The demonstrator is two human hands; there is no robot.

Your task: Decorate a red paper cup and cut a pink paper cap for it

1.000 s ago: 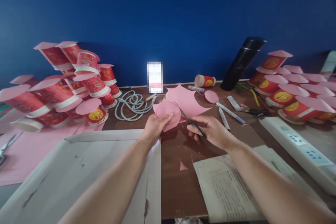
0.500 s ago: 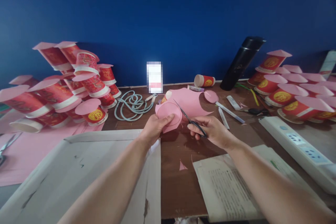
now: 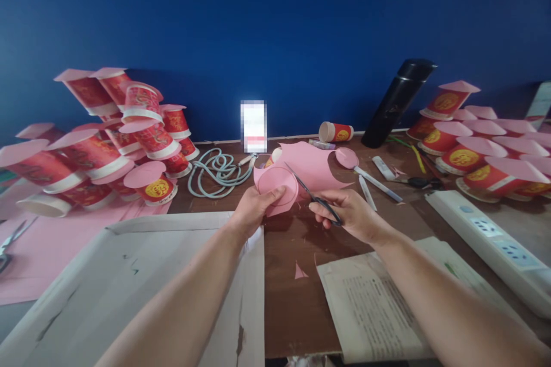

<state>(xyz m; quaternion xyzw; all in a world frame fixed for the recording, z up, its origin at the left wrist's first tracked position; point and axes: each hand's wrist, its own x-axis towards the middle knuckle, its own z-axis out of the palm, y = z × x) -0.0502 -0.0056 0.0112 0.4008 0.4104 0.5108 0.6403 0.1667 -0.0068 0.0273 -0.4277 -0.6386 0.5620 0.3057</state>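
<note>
Left cups (image 3: 152,140): heaped at the left of the frame, red with pale rims, mostly tilted, topped with pink paper; insides largely hidden.
Right cups (image 3: 458,159): bunched at the right edge, red with yellow emblems, pink paper on top; contents hidden.
Lone cup (image 3: 343,133): lying on its side right of centre, near the blue wall (image 3: 275,40).
Black flask (image 3: 396,106): capped, leaning at upper right; contents hidden.
White tray (image 3: 256,275): lower left, scuffed, partly covered by the left forearm (image 3: 181,292).
Blue cable (image 3: 221,172): coiled left of centre, near a blurred phone (image 3: 253,126) standing against the wall.
Marker (image 3: 379,184): right of centre, upper end near a pink disc (image 3: 346,157).
Printed packet (image 3: 365,298): lower right, partly hidden by the right forearm (image 3: 439,292).
Power strip (image 3: 486,246): slanting along the right side.
Pink scrap (image 3: 300,270): on the brown table (image 3: 297,321), below centre.
Spare scissors (image 3: 11,243): left edge, on pink sheets.
Held paper (image 3: 284,176): centre, pink, marked with a round outline, just in front of a larger pink sheet (image 3: 312,163).
Black scissors (image 3: 303,183): centre, tip at the held paper, pointing up and left.
Left grip (image 3: 253,209): pinching the held paper, thumb on top.
Right grip (image 3: 344,212): wrapped around the scissor handles, fingers curled, wrist low to the right.
</note>
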